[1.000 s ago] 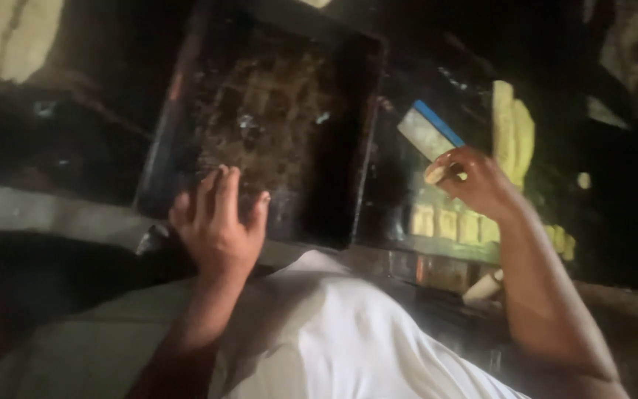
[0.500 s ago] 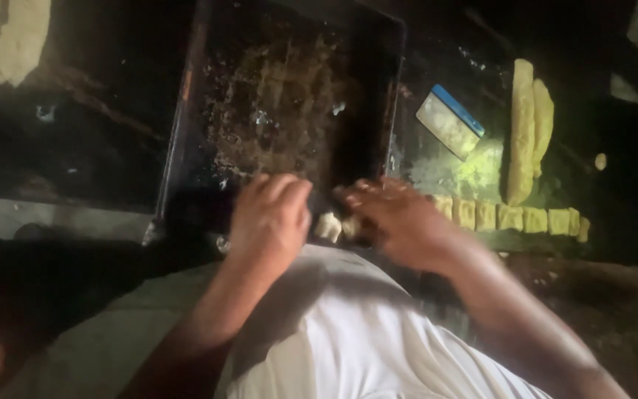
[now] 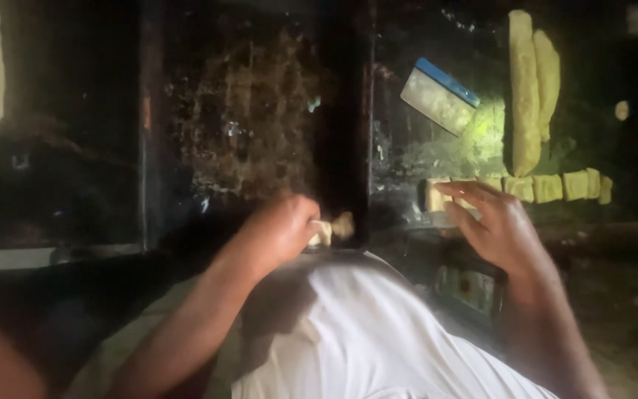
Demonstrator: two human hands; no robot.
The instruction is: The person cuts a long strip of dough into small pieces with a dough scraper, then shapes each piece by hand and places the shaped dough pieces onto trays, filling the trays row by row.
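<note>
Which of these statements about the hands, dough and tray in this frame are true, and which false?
1. The left hand holds a small dough piece. True.
2. The right hand grips the scraper. False: the scraper lies apart on the work surface.
3. The cut dough pieces sit in a row below the dough logs. True.
4. The dark tray is full of dough. False: only residue shows.

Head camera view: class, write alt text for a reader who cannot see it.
The left hand holds small dough pieces at the edge of a dark baking tray. The right hand reaches toward a row of cut dough beside a scraper.
</note>
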